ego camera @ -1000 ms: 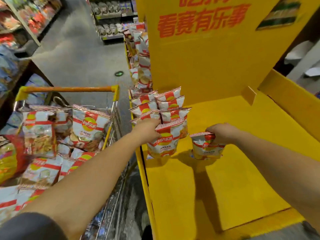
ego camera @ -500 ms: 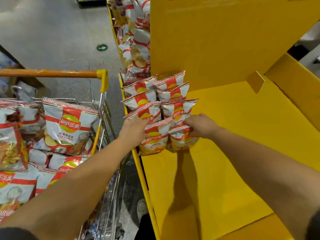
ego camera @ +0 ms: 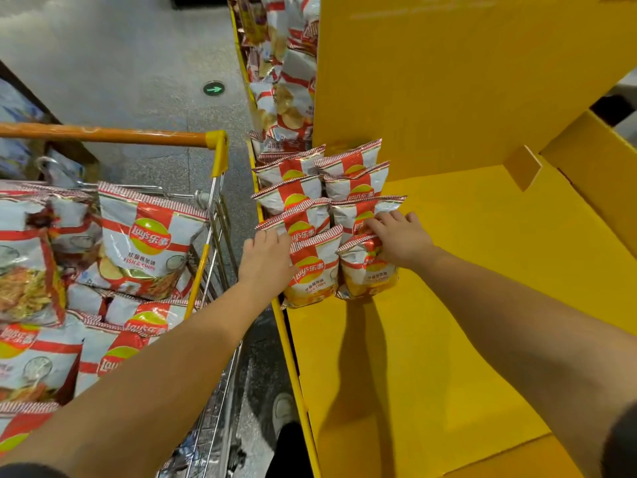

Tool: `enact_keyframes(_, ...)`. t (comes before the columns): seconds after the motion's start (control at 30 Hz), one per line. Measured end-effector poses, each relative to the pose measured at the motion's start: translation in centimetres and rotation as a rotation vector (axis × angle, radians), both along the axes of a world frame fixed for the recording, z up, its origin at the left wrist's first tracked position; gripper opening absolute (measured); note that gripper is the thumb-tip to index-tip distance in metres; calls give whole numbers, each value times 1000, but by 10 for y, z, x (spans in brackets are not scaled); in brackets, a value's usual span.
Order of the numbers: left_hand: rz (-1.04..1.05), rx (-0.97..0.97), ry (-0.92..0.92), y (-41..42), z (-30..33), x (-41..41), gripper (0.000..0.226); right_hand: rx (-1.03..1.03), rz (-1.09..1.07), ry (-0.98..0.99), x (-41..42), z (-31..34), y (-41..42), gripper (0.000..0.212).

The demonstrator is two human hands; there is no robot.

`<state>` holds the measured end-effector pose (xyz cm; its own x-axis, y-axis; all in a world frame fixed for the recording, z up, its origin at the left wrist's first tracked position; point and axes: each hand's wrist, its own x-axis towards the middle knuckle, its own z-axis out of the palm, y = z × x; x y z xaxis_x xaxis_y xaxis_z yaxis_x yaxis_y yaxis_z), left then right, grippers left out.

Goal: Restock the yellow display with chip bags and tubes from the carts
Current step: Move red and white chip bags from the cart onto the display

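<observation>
Left hand [ego camera: 265, 257] lay flat, fingers straight, against the near-left chip bag [ego camera: 312, 270] at the display shelf [ego camera: 482, 270] edge. Right hand [ego camera: 401, 238] gripped the top of the neighbouring bag [ego camera: 367, 270], fingers curled into the foil (thumb hidden). Two rows of bags [ego camera: 320, 184] stood just beyond both hands. Cart [ego camera: 210, 215] with more bags sat left of the left hand.
</observation>
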<state>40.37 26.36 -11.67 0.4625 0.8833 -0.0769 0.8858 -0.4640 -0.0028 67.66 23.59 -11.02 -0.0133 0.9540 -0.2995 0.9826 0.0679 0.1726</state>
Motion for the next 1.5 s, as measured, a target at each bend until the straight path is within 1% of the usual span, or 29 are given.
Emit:
enact_keyframes(0.1,31,19,-33,-12,16,-1,67,1,-50,17,-3,16,-10,91)
enact_keyframes(0.2,87,-6,-127,-31,35,-5,59,59,-146,124,-12,35,-25,85)
enact_keyframes(0.3,212,-61,-333,-59,53,-12,50,182,-280,345,-35,60,-49,68)
enact_keyframes(0.37,306,-80,-472,-77,62,-17,46,257,-300,517,-53,72,-65,61)
enact_keyframes(0.4,361,-89,-535,-93,66,-24,44,271,-292,640,-66,77,-76,57)
enact_keyframes(0.5,509,-134,-686,-136,72,-42,38,215,-365,1062,-105,90,-106,42)
enact_keyframes(0.53,544,-146,-717,-150,71,-48,36,190,-393,1136,-117,91,-117,37)
enact_keyframes(0.6,594,-154,-734,-180,67,-63,31,140,-397,1185,-141,85,-136,30)
enact_keyframes(0.67,635,-173,-738,-208,65,-83,27,78,-361,1199,-168,77,-154,24)
enact_keyframes(0.73,677,-194,-738,-232,65,-107,24,7,-330,1195,-192,69,-168,24)
enact_keyframes(0.8,708,-167,-730,-249,64,-135,19,-59,-305,1181,-217,64,-179,24)
enact_keyframes(0.87,751,-137,-739,-259,62,-167,12,-117,-265,1149,-241,60,-186,24)
enact_keyframes(0.93,788,-149,-761,-265,60,-194,6,-156,-217,1084,-256,57,-189,22)
enact_keyframes(1.0,829,-135,-770,-268,60,-229,8,-191,-162,1014,-277,57,-188,21)
enact_keyframes(1.13,911,-48,-692,-257,69,-315,17,-275,-84,956,-334,61,-173,22)
enact_keyframes(1.2,922,-32,-630,-244,74,-362,20,-323,-29,915,-366,64,-163,30)
enact_keyframes(1.27,875,-83,-518,-224,77,-406,29,-364,5,889,-397,64,-151,42)
enact_keyframes(1.37,716,-158,-211,-189,83,-455,44,-397,47,841,-437,61,-132,61)
enact_keyframes(1.43,616,-203,-96,-166,87,-475,51,-416,60,801,-462,58,-120,71)
enact_keyframes(1.5,499,-271,0,-145,92,-486,58,-436,54,775,-483,56,-110,77)
